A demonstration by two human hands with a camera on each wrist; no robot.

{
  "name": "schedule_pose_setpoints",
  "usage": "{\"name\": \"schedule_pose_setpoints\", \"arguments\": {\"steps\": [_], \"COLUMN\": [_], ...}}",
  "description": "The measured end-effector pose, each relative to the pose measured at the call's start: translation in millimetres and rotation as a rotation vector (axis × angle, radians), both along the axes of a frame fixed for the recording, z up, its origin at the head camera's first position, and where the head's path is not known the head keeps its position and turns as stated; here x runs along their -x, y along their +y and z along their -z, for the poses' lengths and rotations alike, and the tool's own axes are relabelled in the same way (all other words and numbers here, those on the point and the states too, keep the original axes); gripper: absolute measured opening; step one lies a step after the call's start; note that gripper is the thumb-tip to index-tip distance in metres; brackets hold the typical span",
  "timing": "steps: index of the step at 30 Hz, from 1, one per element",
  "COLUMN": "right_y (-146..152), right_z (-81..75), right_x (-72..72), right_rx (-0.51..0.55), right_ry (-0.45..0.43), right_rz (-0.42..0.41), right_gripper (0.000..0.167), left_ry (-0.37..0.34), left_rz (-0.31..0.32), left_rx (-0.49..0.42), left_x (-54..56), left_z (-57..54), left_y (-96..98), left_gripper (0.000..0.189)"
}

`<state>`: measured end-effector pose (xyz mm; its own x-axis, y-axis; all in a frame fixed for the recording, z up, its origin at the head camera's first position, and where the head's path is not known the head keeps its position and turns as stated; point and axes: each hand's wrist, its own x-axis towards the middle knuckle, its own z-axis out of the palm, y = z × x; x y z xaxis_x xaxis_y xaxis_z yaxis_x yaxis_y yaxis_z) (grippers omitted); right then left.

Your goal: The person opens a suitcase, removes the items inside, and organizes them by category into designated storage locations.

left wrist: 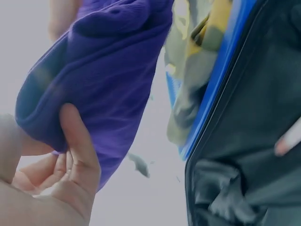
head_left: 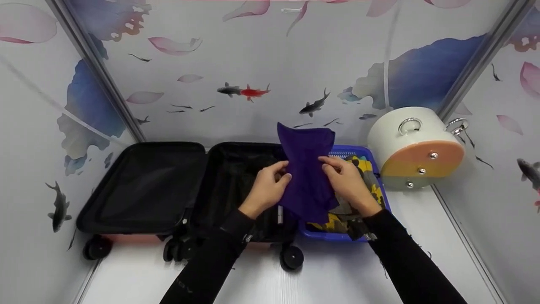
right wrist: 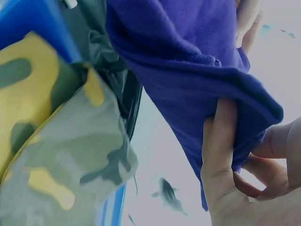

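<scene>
Fingers (head_left: 278,167) of the left hand (head_left: 266,186) and right hand (head_left: 348,179) pinch 2 opposite sides of a purple cloth (head_left: 306,169), raised between an open black suitcase (head_left: 145,185) and a blue basket (head_left: 333,235) holding camouflage-patterned fabric (right wrist: 94,146).

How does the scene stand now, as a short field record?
left hand: pinches left edge of the purple cloth
right hand: pinches its right edge
purple cloth: held up between both hands
suitcase: lying open, black inside
blue basket: right of the suitcase, holding camouflage-patterned fabric
round white box: right of the basket, three knobs on front
</scene>
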<state>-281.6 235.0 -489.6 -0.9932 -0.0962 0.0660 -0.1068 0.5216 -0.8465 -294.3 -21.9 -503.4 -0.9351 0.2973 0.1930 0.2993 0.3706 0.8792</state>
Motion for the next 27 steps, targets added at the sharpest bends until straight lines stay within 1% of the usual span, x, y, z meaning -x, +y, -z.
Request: {"name": "schedule_pose_setpoints", "arguments": {"steps": [3,7,10,12,14,16,18,21,24,26,27], "right_y": [8,23,34,40,45,50,55,62,72,80,84], "right_z": [1.9,2.8,3.0,2.4,2.9,5.2,10.7,24.6,42.1,52.0,55.9], "right_x": [-5.1,-7.6,-7.3,-7.4,-6.9,-6.1,-3.9,1.6,8.7,12.3,14.0], "right_rx": [-0.022,-0.054,-0.082,-0.089,-0.097,-0.107,-0.128,-0.182,-0.253,-0.276,-0.287], "right_ry": [0.048,0.093,0.107,0.115,0.120,0.129,0.132,0.084,-0.019,-0.097,-0.118], "right_rz": [0.042,0.098,0.147,0.185,0.220,0.245,0.251,0.211,0.152,0.129,0.127], "right_gripper": [0.042,0.042,0.042,0.041,0.041,0.041,0.041,0.043,0.049,0.054,0.055], "left_ry": [-0.016,-0.023,-0.004,-0.007,-0.019,-0.054,-0.089,-0.135,-0.196,-0.228,-0.240], "left_rz": [0.063,0.149,0.198,0.221,0.230,0.241,0.247,0.240,0.212,0.194,0.183], "left_rx": [0.001,0.032,0.062,0.067,0.061,0.044,0.038,0.067,0.151,0.197,0.221], "left_x": [-4.3,-7.6,-8.7,-9.6,-10.9,-13.2,-15.0,-18.2,-22.2,-25.5,-27.0], "left_z": [6.8,10.8,14.1,17.0,20.7,24.4,29.4,37.6,44.4,46.8,47.3], "left_y": [11.1,27.5,41.7,50.8,59.4,67.0,73.4,80.1,82.6,82.9,82.7], "left_gripper": [0.048,0.055,0.062,0.065,0.068,0.071,0.074,0.071,0.060,0.052,0.051]}}
